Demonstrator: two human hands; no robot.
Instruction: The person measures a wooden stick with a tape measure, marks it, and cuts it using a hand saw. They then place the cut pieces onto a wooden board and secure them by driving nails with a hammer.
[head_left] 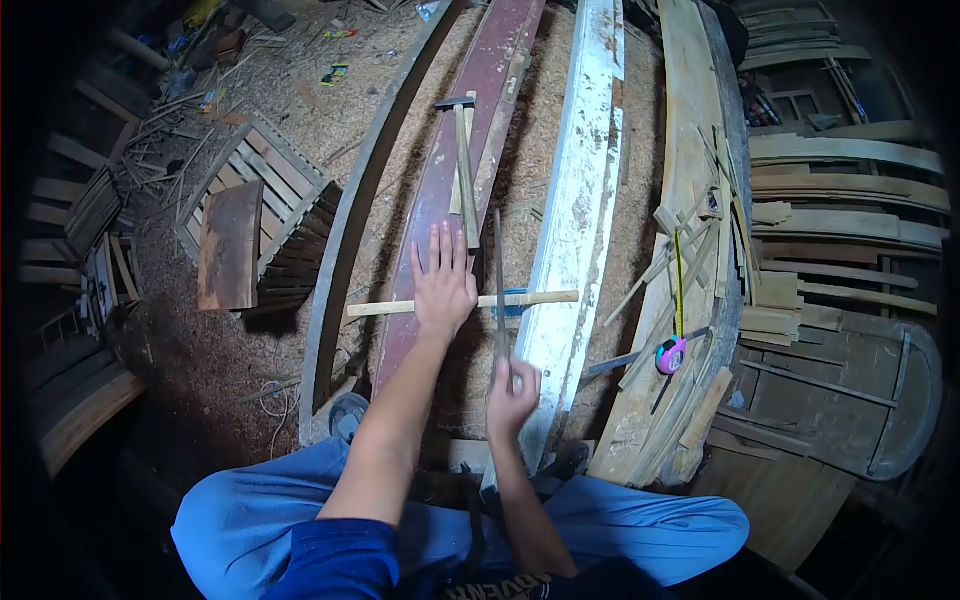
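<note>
My left hand (441, 283) lies flat with fingers stretched out, pressing on a thin wooden strip (385, 308) that lies crosswise over the red plank (398, 343) and the white plank (563, 240). My right hand (513, 398) is closed round the lower end of a long thin saw-like blade (501, 270). The blade points away from me and crosses the strip between the two planks. Just beyond my left fingers, a hammer (463, 170) rests on the red plank, its dark head at the far end.
A pink tape measure (671, 355) with its yellow tape out sits on a pale board (640, 400) at the right, among thin offcuts. A slatted wooden crate (265, 185) stands at the left. Curved planks (840, 187) are stacked far right. Wood shavings cover the ground.
</note>
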